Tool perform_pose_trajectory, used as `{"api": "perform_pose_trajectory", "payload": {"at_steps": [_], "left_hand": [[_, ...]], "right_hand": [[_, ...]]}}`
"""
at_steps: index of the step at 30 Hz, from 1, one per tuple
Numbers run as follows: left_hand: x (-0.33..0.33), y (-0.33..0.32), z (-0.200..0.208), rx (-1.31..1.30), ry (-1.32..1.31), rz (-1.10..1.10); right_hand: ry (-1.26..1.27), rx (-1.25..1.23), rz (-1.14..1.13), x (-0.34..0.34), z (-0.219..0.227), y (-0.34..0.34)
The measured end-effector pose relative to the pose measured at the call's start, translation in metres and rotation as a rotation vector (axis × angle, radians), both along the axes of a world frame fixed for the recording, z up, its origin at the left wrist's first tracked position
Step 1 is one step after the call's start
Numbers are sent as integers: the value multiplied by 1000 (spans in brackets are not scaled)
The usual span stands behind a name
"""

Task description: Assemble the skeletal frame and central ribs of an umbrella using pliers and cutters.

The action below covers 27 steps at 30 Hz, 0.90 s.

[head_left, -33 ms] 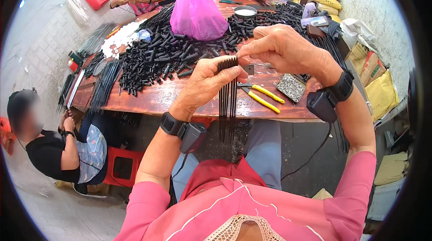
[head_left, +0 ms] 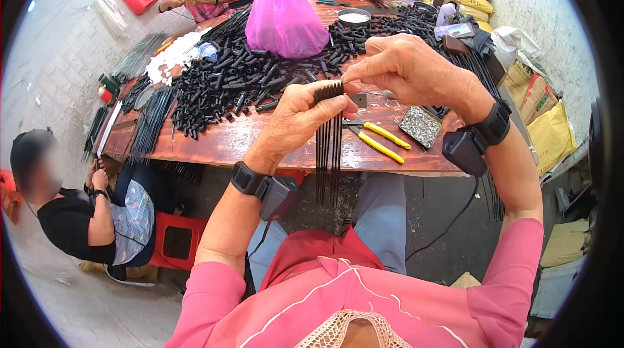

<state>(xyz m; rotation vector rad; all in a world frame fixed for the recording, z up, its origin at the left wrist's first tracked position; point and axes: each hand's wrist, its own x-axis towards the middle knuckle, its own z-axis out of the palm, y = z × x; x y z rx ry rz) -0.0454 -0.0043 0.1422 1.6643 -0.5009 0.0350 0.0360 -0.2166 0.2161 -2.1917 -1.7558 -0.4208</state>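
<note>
In my left hand [head_left: 296,114] is a row of several thin black rods [head_left: 329,146], gripped between thumb and fingers. Their upper ends stand side by side above the grip, and the long shafts hang down past the table edge. My right hand [head_left: 416,71] is closed in a pinch at the top of the rightmost rod; whatever is between its fingertips is too small to make out. Yellow-handled pliers [head_left: 383,143] lie on the table just below my hands. Beside them sits a small tray [head_left: 412,138] of tiny silvery parts.
A heap of short black tubes [head_left: 221,81] covers much of the table [head_left: 214,146], with a pink plastic bag [head_left: 286,23] on top. White pieces [head_left: 172,55] and rod bundles [head_left: 153,127] lie leftward. A co-worker [head_left: 78,211] sits at left on a red stool [head_left: 177,240]; others sit across.
</note>
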Motion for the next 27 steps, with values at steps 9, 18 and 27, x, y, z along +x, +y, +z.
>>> {"api": "perform_pose_trajectory", "payload": {"at_steps": [9, 18, 27], "left_hand": [[13, 3, -2, 81, -63, -18], [25, 5, 6, 273, -108, -57], [21, -2, -1, 49, 35, -55]], "right_hand": [[78, 38, 11, 9, -6, 0], [79, 154, 82, 19, -13, -5], [366, 319, -47, 1, -22, 2]]}}
